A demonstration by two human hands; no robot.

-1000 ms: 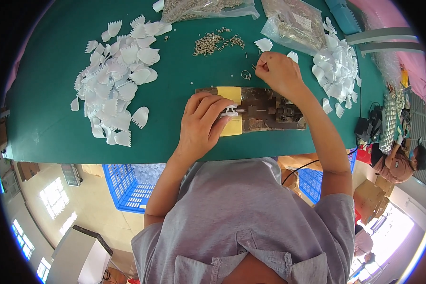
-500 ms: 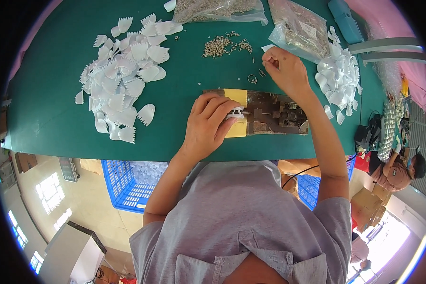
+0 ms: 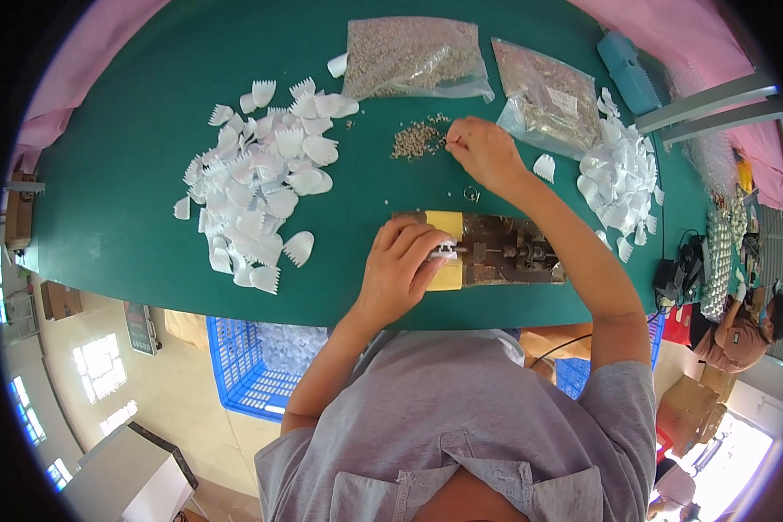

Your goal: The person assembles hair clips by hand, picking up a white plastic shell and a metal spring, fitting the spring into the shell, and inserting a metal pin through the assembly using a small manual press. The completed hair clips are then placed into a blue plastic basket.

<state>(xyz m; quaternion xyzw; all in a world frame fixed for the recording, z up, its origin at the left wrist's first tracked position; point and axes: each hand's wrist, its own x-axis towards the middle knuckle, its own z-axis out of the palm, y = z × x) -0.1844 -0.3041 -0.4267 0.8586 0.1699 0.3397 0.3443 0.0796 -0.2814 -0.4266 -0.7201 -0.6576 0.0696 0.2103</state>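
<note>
My left hand is closed around a white toothed plastic piece, keeping it against the yellow strip of a metal fixture. Most of that piece is hidden by my fingers. My right hand reaches out beyond the fixture, its fingertips pinched together at the right edge of a heap of small metal parts. Whatever the pinch holds is too small to make out. A thin metal ring lies between the fixture and my right hand.
White toothed pieces form a large pile at left and a smaller pile at right. Two plastic bags of metal parts, one left and one right, lie at the back. A blue crate stands below the table edge.
My right hand has moved left to the metal heap, and a white piece now shows on the table to its right. My left hand keeps its hold. The whole view has shifted.
</note>
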